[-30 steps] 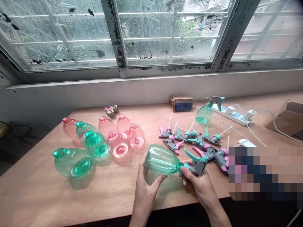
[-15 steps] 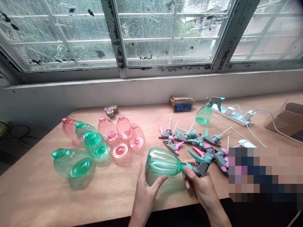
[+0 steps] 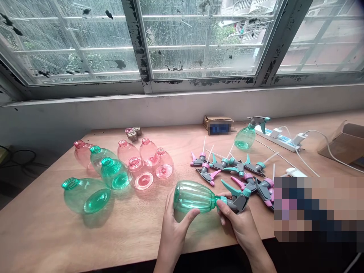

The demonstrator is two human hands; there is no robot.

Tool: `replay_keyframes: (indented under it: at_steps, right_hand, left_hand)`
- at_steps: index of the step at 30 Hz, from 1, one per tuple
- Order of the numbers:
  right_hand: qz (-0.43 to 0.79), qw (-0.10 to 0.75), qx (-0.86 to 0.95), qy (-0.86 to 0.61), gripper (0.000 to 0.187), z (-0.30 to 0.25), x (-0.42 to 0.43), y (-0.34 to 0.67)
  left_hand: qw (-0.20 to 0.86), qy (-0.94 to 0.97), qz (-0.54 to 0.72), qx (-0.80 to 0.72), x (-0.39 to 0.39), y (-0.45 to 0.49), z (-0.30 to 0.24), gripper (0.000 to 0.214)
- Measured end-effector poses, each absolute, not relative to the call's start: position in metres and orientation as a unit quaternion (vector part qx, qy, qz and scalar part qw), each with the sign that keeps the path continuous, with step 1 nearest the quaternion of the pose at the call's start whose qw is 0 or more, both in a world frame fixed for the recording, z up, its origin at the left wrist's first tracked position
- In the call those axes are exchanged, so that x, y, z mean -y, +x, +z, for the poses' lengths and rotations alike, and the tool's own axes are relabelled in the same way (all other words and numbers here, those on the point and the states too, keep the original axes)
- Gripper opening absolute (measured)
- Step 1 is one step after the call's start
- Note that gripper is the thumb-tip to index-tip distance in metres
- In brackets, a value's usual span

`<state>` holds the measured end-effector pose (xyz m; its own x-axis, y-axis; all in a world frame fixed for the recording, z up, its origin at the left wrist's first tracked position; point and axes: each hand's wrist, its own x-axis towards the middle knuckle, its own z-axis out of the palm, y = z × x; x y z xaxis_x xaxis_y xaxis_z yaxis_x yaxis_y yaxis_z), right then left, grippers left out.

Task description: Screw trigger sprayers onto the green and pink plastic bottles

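A clear green spray bottle (image 3: 193, 196) lies sideways above the table's near edge, its neck toward the right. My left hand (image 3: 178, 220) is wrapped round its base end, thumb along the near side. At the neck, my right hand (image 3: 234, 220) pinches the turquoise collar of a grey and turquoise trigger sprayer (image 3: 238, 199). The sprayer sits at the bottle's mouth; whether it is screwed tight I cannot tell. Some right-hand fingers are hidden behind the neck. Loose trigger sprayers (image 3: 227, 163), pink or turquoise with grey, lie just beyond, white tubes sticking out.
Several open green bottles (image 3: 85, 195) and pink bottles (image 3: 141, 174) stand at the left. An assembled green spray bottle (image 3: 245, 137) stands at the back, beside a white power strip (image 3: 280, 138) with cables. Small box-like blocks (image 3: 133, 133) and a cardboard box (image 3: 345, 146) sit farther off.
Bottle and sprayer have shifted slightly left and down in view, my right hand moving with them. Both hands keep their hold. The other bottles and sprayers stay in place.
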<state>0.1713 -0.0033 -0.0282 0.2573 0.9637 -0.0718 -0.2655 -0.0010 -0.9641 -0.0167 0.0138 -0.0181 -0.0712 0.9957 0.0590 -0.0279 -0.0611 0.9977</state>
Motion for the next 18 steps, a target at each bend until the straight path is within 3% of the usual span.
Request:
replay_keyframes:
  at_steps: [12, 18]
  right_hand:
    - [0.476, 0.595, 0.369, -0.533, 0.04, -0.0226, 0.005, 0.1666]
    - [0.472, 0.606, 0.369, -0.523, 0.039, -0.0282, 0.0039, 0.1706]
  left_hand:
    - [0.493, 0.435, 0.565, -0.498, -0.0068, -0.0084, -0.0152, 0.083]
    - [0.477, 0.489, 0.543, -0.489, -0.0154, -0.0171, -0.0214, 0.065]
